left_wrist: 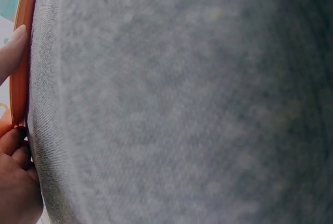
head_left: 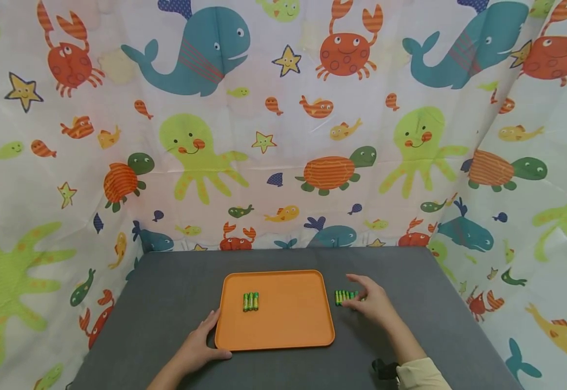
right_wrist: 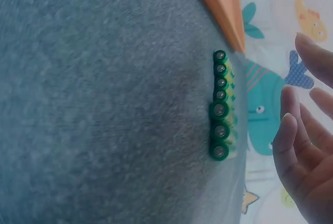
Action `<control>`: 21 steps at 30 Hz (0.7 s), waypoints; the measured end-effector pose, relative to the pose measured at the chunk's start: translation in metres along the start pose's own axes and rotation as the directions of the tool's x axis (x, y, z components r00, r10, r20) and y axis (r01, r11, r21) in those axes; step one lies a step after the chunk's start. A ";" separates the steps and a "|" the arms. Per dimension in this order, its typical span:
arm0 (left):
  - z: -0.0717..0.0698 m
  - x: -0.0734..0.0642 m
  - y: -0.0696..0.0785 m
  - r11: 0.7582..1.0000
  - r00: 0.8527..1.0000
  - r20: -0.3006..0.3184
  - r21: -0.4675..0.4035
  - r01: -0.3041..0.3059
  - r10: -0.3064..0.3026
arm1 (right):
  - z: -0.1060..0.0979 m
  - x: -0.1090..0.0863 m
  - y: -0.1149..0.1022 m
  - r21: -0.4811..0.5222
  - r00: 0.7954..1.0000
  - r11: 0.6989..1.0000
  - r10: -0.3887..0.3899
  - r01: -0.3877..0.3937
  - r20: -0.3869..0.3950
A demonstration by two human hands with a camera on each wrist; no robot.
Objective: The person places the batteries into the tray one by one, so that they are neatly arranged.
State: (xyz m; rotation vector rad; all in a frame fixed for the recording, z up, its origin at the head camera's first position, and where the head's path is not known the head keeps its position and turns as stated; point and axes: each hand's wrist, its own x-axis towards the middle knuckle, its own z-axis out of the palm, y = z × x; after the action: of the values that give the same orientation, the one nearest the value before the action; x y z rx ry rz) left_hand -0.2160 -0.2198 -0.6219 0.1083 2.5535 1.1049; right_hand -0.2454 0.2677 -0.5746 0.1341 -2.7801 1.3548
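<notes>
An orange tray (head_left: 283, 325) lies on the grey table. My left hand (head_left: 197, 345) holds its near left corner, fingers along the left side and thumb at the front edge. In the left wrist view the thumb (left_wrist: 13, 52) presses the tray's side wall (left_wrist: 22, 78). Three green batteries (head_left: 251, 301) lie side by side in the tray's left part. Right of the tray is a row of several more green batteries (right_wrist: 220, 109), some thin and some thicker. Over the right end of this row hovers my right hand (head_left: 373, 303), thumb and fingers apart, nothing between them.
The grey table (head_left: 181, 281) reaches back to a white curtain (head_left: 283, 227) printed with sea animals, which also hangs at both sides. A dark band (head_left: 385, 370) sits at my right wrist, by a pale sleeve (head_left: 422, 374).
</notes>
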 end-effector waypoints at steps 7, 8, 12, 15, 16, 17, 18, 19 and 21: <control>-0.001 0.000 -0.001 1.000 1.000 0.007 -0.010 -0.013 0.013 | -0.002 0.001 0.014 -0.001 0.999 0.999 0.042 -0.042 0.016; -0.002 -0.001 0.000 1.000 1.000 0.006 -0.009 -0.013 0.013 | -0.002 0.001 0.017 -0.005 0.998 0.999 0.051 -0.051 0.019; -0.003 -0.001 0.001 1.000 1.000 -0.002 0.001 -0.012 0.012 | -0.005 0.006 0.027 -0.021 0.997 0.997 0.074 -0.074 0.029; -0.004 0.000 0.001 1.000 1.000 0.001 0.001 -0.016 0.016 | -0.006 0.009 0.036 -0.035 0.995 0.995 0.092 -0.091 0.024; -0.004 0.000 0.001 1.000 1.000 0.004 -0.001 -0.018 0.018 | -0.007 0.010 0.039 -0.041 0.995 0.995 0.094 -0.093 0.022; -0.004 0.000 0.001 1.000 1.000 0.007 -0.004 -0.018 0.018 | -0.007 0.010 0.041 -0.046 0.995 0.994 0.100 -0.099 0.021; -0.004 0.000 0.001 1.000 1.000 0.009 -0.005 -0.017 0.017 | -0.008 0.010 0.044 -0.054 0.995 0.993 0.103 -0.102 0.018; -0.004 0.000 0.001 1.000 1.000 0.012 -0.007 -0.016 0.016 | -0.008 0.010 0.046 -0.057 0.994 0.993 0.108 -0.107 0.020; -0.004 0.000 0.002 1.000 1.000 0.015 -0.007 -0.010 0.010 | -0.009 0.009 0.048 -0.068 0.992 0.991 0.120 -0.118 0.026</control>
State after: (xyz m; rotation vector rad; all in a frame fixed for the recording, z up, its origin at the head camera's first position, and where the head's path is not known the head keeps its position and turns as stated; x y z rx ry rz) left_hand -0.2175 -0.2208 -0.6179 0.1273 2.5384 1.1127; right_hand -0.2588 0.3040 -0.6057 -0.0145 -2.8960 1.2929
